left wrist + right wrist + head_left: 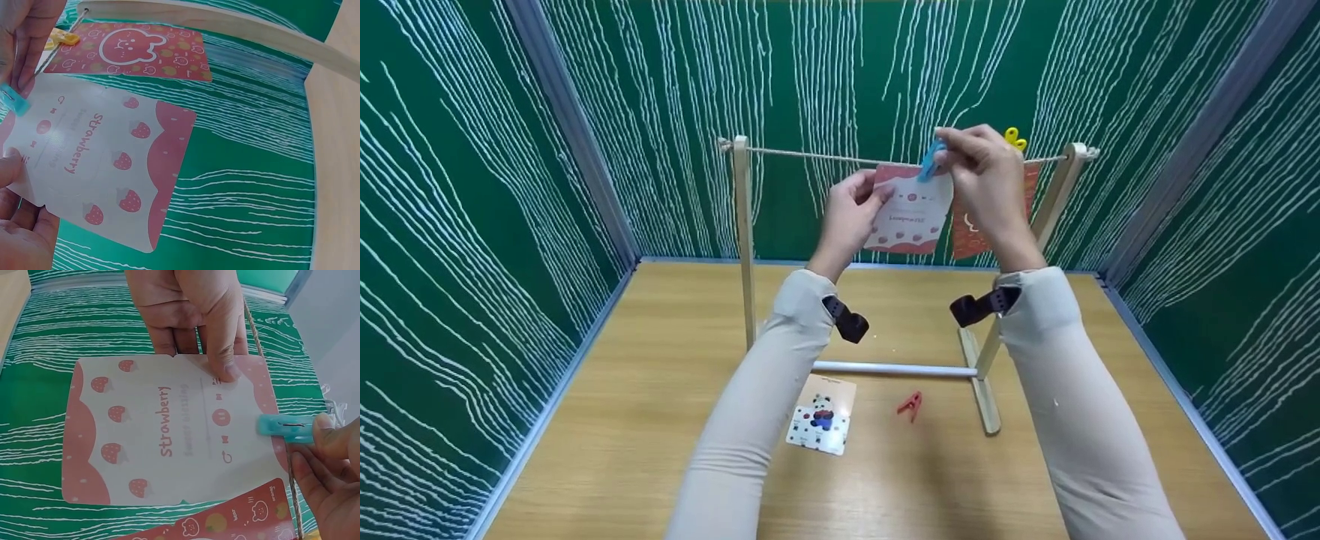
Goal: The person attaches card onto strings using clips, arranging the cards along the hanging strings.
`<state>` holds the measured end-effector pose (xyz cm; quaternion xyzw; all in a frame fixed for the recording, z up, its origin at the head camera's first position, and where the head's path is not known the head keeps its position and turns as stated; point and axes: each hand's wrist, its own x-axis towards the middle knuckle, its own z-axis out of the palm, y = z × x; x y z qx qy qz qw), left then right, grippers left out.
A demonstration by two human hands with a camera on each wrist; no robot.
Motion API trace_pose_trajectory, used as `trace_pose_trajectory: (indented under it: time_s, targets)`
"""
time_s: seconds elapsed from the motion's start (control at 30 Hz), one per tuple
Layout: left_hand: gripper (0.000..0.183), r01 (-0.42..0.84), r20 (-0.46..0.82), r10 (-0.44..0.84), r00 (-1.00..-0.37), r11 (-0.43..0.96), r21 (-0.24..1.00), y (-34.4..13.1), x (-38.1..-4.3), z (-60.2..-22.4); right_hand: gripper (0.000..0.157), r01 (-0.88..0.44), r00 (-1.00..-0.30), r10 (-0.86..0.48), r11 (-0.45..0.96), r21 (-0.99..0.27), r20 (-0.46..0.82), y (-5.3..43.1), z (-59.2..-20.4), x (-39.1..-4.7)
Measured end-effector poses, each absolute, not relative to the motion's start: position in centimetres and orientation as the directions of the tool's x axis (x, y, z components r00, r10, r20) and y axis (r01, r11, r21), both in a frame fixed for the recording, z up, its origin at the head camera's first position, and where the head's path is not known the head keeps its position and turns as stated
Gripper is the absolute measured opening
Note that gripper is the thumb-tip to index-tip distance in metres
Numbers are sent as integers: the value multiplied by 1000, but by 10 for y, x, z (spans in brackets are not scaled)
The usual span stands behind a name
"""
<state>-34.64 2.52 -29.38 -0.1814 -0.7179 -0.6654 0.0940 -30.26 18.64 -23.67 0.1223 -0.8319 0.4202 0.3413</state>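
Note:
A pink and white strawberry card hangs at the rope. My left hand pinches its left edge, thumb on the printed face. In my right hand is a blue clothespin, held between thumb and fingers; its tip lies over the card's top edge in the right wrist view. Beside the strawberry card hangs a red card with a bear-like face, partly hidden behind my right hand in the head view. A yellow clothespin sits on the rope above it.
The rope runs between two wooden posts joined by a low white bar. On the table lie a panda card and a red clothespin. Green, white-lined walls enclose the table.

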Motion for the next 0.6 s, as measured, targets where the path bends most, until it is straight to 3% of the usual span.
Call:
trace_pose_trajectory:
  time_s: [0.6]
  targets:
    - [29, 391, 379, 145, -914, 67, 918, 23, -346, -301, 37, -455, -785, 19, 661, -597, 619, 186, -241, -299]
